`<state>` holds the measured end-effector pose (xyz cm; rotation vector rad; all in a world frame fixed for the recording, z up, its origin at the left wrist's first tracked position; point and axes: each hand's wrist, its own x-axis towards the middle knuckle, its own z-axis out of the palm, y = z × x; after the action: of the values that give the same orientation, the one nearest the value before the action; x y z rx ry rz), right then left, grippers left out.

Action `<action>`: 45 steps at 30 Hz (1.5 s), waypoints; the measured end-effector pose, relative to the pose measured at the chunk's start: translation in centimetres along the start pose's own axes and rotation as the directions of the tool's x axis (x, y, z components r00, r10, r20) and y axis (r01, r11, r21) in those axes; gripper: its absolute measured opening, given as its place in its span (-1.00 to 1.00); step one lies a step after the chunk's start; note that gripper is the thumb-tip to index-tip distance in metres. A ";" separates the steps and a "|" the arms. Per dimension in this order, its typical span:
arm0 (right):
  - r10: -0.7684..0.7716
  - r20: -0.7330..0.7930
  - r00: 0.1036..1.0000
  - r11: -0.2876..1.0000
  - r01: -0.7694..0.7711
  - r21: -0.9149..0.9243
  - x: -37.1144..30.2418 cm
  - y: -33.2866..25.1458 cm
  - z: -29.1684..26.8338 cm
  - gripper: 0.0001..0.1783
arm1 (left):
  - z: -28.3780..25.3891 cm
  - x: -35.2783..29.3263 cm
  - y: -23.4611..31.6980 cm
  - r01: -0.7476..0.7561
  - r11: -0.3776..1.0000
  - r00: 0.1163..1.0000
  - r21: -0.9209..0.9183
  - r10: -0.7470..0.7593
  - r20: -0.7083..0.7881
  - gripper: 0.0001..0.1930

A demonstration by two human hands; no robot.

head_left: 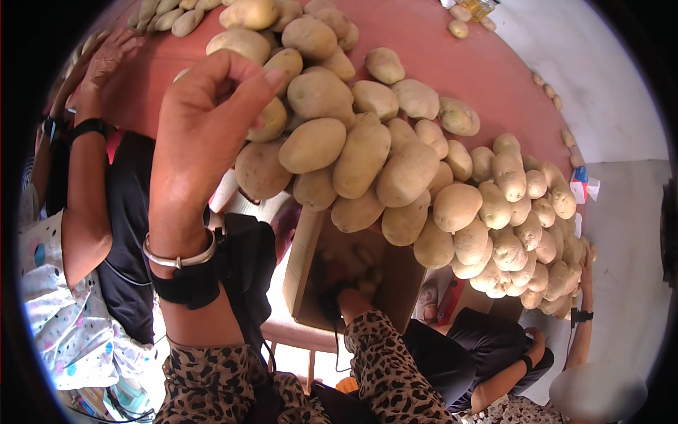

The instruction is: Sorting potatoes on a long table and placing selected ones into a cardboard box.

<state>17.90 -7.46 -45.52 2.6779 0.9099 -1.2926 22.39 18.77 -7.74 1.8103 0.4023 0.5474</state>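
Note:
My left hand (205, 113) is raised at the near edge of the red table, next to the potato heap (318, 95). Its fingers are curled in, with the thumb close to the index finger; whatever lies inside the grip is hidden. Around that wrist are a pale bangle (181, 260) and a black strap. Below the table edge, my right hand (332, 272) reaches down into an open cardboard box (305, 261). Deep shade in there blurs its fingers, so I cannot tell how they are set. Several dim, potato-like shapes (369, 270) lie beside it.
The potatoes run along the edge of the red table (438, 42) toward the right. At the left, another person's hand (116, 53) rests on the table near more potatoes (185, 22). A further person's arm (583, 304) reaches the heap's right end. The box stands on a seat (304, 336).

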 end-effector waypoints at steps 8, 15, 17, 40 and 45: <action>-0.044 -0.021 0.999 0.997 0.045 0.069 -0.2 -0.2 0.5 -0.47 | -0.1 -0.5 0.0 -0.023 0.994 0.998 -0.103 0.017 -0.057 -0.85; -0.064 -0.062 0.996 0.991 0.071 0.118 -0.4 0.8 0.8 -0.51 | 0.1 -1.0 -0.1 -0.050 0.999 0.998 0.008 0.050 -0.045 -0.87; -0.071 -0.075 0.995 0.988 0.080 0.134 -0.5 1.2 0.9 -0.52 | 0.3 -1.1 -0.2 -0.053 0.999 0.998 0.001 0.053 -0.042 -0.87; -0.528 -0.210 0.823 0.689 0.559 0.461 -16.5 -3.8 -17.5 -0.60 | -1.7 -1.1 -0.3 -0.162 0.938 0.932 -0.307 0.043 -0.360 -0.86; -0.609 -0.594 0.525 0.474 0.842 0.258 -24.8 -4.6 -26.7 -0.57 | -2.4 -1.4 -0.5 -0.138 0.929 0.935 -0.342 0.008 -0.355 -0.86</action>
<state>22.40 -8.60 -9.09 3.1577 2.3649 -1.1332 19.94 20.08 -7.89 1.3742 0.4397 0.9404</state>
